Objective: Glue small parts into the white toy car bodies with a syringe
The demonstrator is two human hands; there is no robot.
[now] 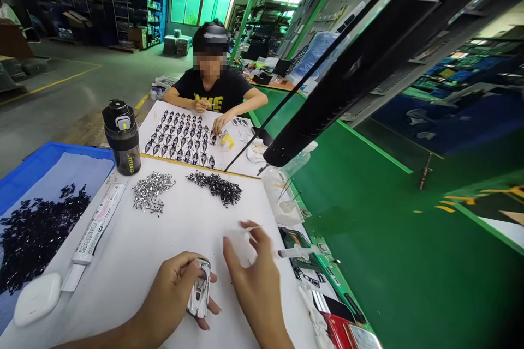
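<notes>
My left hand [174,289] grips a small silver car-shaped metal part [199,292], with openings through its middle, between thumb and fingers. My right hand [257,278] is raised to the right of it, thumb and fingers spread apart. Something pale and blurred shows around the right fingertips; I cannot make it out. Just beyond that hand a clear syringe [298,251] lies at the table's right edge. In front of my hands are a pile of small silver pieces [152,192] and a pile of small black pieces [216,188] on the white tabletop [135,278].
At left are a blue tray [53,152] of black pieces, a white tube [98,223], a white case [37,299] and a dark bottle [121,139]. Opposite, a person [213,82] handles parts beside rows of dark pieces [180,139]. A black bar [327,87] slants overhead at right.
</notes>
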